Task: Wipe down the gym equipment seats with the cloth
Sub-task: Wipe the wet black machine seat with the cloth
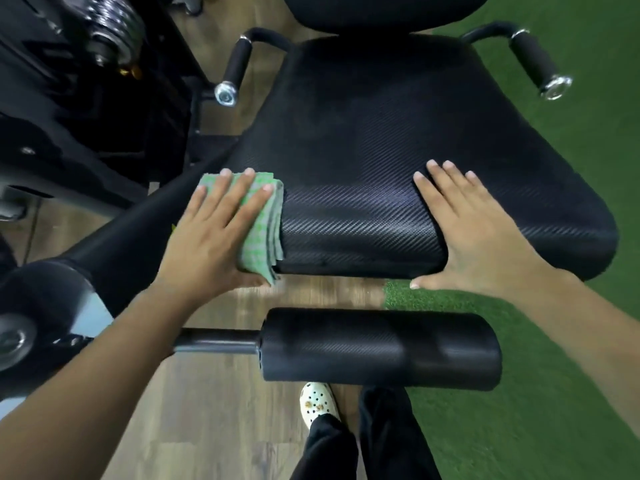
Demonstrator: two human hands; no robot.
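The left hand (214, 233) lies flat, fingers straight, pressing the folded cloth (270, 230) onto the near-left corner of the seat (363, 133), likely to spread pressure across the pad. The right hand (474, 237) rests flat, holding nothing, on the seat's near-right, probably as a brace.

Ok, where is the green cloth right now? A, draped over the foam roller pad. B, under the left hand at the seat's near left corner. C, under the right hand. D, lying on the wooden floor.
B: the left hand presses flat on the folded green cloth at the near left corner of the black seat pad, while the right hand lies bare on the seat.
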